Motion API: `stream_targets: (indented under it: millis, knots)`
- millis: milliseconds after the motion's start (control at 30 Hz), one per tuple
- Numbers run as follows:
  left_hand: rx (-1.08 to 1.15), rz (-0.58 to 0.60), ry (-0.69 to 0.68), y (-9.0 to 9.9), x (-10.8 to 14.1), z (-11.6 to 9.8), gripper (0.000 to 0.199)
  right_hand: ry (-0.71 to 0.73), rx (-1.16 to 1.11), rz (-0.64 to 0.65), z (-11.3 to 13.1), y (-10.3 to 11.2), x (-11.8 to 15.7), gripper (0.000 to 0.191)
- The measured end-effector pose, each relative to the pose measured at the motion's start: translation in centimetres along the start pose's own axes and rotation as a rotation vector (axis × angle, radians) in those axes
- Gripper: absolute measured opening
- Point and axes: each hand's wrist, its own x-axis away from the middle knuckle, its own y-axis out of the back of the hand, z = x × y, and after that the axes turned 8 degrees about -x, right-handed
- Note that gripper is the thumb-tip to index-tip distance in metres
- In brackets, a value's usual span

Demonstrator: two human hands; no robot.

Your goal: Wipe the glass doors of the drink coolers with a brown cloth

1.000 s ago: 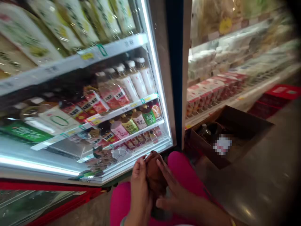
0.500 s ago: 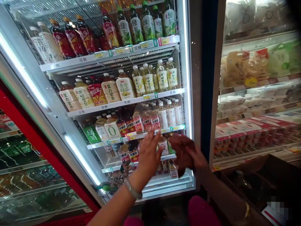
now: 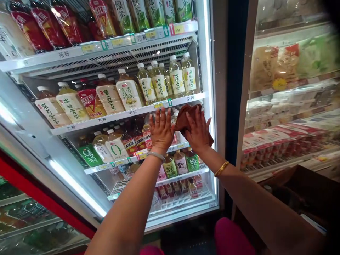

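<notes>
A brown cloth lies under my right hand, which presses it flat against the glass door of a lit drinks cooler. The fingers of that hand are spread over the cloth. Just to its left, my left hand rests with its palm toward the glass, fingers stretched out, holding nothing; its thumb side is close to the cloth's left edge. Behind the glass, rows of bottles stand on shelves, among them a green-labelled bottle at the left and a red-labelled one on the shelf above.
At the right stands another cooler with packaged food, with a dark box in front of it. A red-framed cooler is at the lower left. My knees in pink show at the bottom.
Both hands have moved up on the glass. The cloth, bunched in my right hand before, is now spread more under its fingers. The view has come closer to the shelves.
</notes>
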Motion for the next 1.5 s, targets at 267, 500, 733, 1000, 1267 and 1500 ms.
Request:
stream_targets:
  millis: [267, 500, 733, 1000, 1267, 1500]
  knots:
    - [0.076, 0.004, 0.009, -0.3, 0.0, 0.1, 0.069, -0.08, 0.085, -0.055, -0.1, -0.6, -0.5, 0.068]
    - [0.059, 0.067, 0.064, -1.0, -0.9, 0.1, 0.066, -0.021, 0.085, 0.072, 1.8, -1.7, -0.4, 0.061]
    - [0.018, 0.022, -0.015, -0.7, -0.7, -0.3, 0.062, -0.161, 0.196, -0.058, 3.8, -1.7, -3.4, 0.058]
    - [-0.068, -0.132, -0.058, -1.5, 0.7, 0.7, 0.058, 0.225, 0.009, -0.096, 0.4, -2.0, 0.4, 0.064]
    - [-0.291, -0.294, -0.118, -2.2, 1.1, 0.9, 0.074, 0.156, 0.014, -0.227, -0.6, -2.2, -4.1, 0.087]
    - [-0.294, -0.314, -0.13, -2.2, 1.3, 1.1, 0.073, 0.428, 0.049, -0.06, -2.9, -1.5, -0.2, 0.081]
